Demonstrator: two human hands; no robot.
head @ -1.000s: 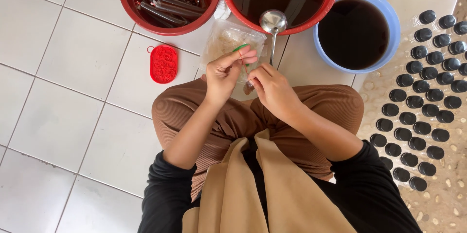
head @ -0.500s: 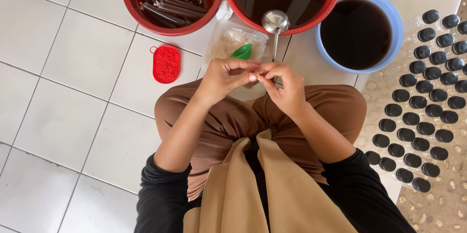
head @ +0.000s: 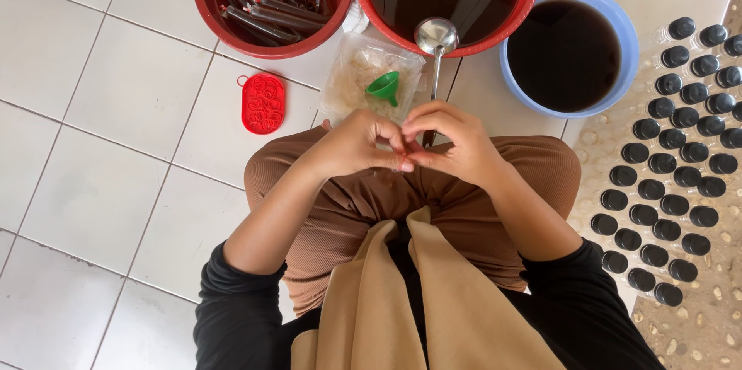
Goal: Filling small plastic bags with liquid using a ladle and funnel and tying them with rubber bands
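Above the lap, the left hand and right hand are pressed fingertip to fingertip, pinched narrow on something too small to identify, while the green funnel lies just beyond on the clear bag, slightly nearer the left.

We sit on a home's tiled floor: basins of dark drink at 12 o'clock, capped bottles at 3 o'clock.

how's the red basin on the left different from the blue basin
The red basin holds many dark, filled tube-shaped packets lying in a heap; the blue basin holds only dark liquid. The red one is cut off by the top edge; the blue shows nearly whole. Both are round and stand on the tiled floor.
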